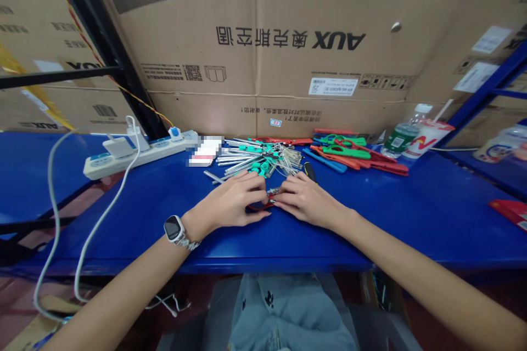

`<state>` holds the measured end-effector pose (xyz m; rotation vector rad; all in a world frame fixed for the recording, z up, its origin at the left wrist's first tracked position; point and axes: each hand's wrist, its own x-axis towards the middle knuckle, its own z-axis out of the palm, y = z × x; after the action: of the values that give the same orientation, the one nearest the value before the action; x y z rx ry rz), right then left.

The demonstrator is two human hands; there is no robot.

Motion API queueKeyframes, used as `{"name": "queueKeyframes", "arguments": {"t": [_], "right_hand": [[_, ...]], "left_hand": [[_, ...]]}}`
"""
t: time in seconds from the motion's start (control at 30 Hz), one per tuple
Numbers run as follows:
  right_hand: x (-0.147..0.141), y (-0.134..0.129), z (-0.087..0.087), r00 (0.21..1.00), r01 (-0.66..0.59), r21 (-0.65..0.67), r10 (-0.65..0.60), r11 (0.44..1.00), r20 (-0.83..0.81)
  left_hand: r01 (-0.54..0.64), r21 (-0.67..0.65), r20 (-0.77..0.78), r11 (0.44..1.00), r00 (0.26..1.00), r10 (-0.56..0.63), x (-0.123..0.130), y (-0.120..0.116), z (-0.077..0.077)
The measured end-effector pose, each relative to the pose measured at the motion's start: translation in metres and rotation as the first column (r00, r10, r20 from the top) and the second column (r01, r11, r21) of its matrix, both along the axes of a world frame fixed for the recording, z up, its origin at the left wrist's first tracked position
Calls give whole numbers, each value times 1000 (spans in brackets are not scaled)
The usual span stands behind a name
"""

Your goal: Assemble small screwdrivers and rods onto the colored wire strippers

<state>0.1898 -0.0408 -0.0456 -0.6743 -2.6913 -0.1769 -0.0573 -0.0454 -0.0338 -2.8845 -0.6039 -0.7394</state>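
Close together over the blue table, my left hand point(242, 197) and my right hand point(307, 200) both hold a small red part with metal on it point(272, 195). Its ends are hidden under my curled fingers. Right behind them lies a pile of silvery metal rods with teal pieces point(263, 158). A black and yellow tool handle point(309, 171) rests just behind my right hand. Farther right is a heap of red, green, orange and blue plastic pieces point(349, 152).
A white power strip point(160, 149) with plugs and cables lies at the left. A green-labelled bottle point(403, 134) and a white and red cup point(430, 140) stand back right. Large cardboard boxes point(280, 71) rise behind the table point(263, 247). A red packet point(510, 211) lies far right.
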Motion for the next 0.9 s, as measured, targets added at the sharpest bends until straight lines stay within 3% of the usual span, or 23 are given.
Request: {"name": "queueKeyframes", "arguments": {"t": [0.2,0.63,0.9], "right_hand": [[2,1,-4,1000,-18,-14,19,1000,5],[5,0,-2,996,-19,-21,21,1000,92],[3,-11,4,982,56,-56,-45,997,183]], "left_hand": [[6,-62,-19,998,1000,-7,-1,5,-7],[-116,-90,-12,989,993,115,5,1,-19],[-124,59,-15,991,992,125,11,-5,-23]]}}
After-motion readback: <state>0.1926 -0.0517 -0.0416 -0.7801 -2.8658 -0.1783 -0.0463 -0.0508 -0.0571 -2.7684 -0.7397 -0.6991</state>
